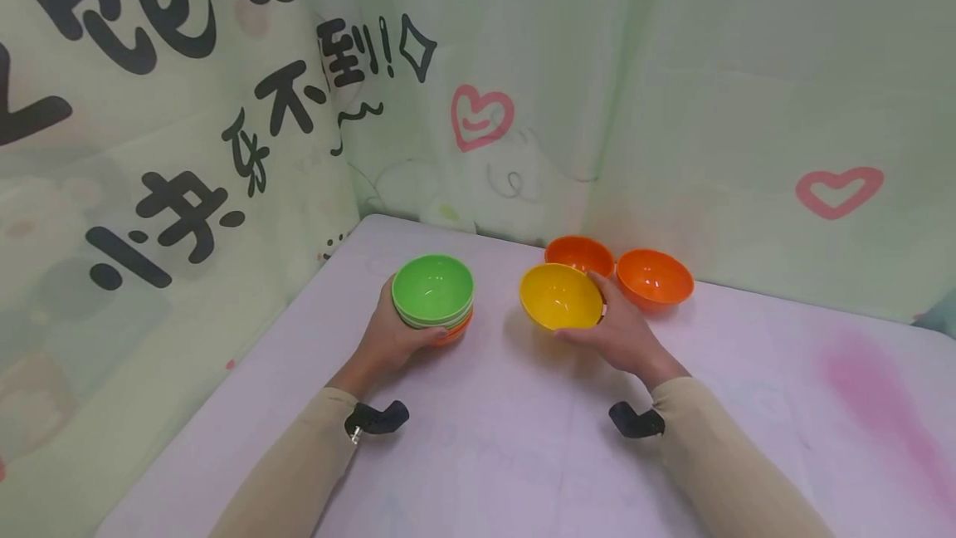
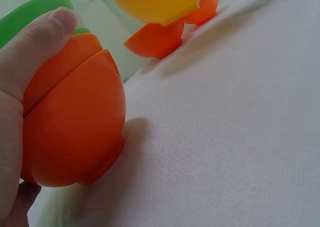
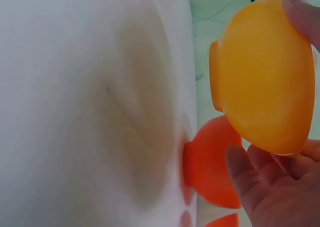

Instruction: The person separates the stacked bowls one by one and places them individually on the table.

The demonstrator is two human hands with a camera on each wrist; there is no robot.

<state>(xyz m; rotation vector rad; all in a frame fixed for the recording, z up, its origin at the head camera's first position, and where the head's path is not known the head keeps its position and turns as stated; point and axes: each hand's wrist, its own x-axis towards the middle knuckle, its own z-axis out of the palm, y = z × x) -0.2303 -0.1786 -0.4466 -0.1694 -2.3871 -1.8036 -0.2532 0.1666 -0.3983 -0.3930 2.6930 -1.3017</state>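
Left hand: we see the left hand (image 1: 392,337) curved round a nested stack, a green bowl (image 1: 433,289) uppermost, thumb along the near side.
Right hand: our right hand (image 1: 620,335) is spread across the yellow bowl (image 1: 560,297), gripping it between thumb and fingers.
Yellow bowl: it is held above the tabletop (image 1: 478,447), hollow side up, to the right of the stack and in front of the left orange bowl (image 1: 578,252); the right orange bowl (image 1: 657,279) stands just beside that one.
Carrying: we would keep the yellow bowl fairly level and draw its foot well clear of the orange rims behind before moving sideways.
Steadying: we should hold the stack upright with light, even pressure, since squeezing one side could tip the nested rims; keeping the left thumb below the top rim leaves the mouth free.
Left wrist view: only here do we see two orange walls clearly, one nested in the other, under the green; whether the lowest foot touches the tabletop, we cannot tell.
Right wrist view: this shows us the yellow bowl's foot and the gap beneath it, which the head view hides.
Head view: this alone gives us both bowl interiors, green and yellow, together.
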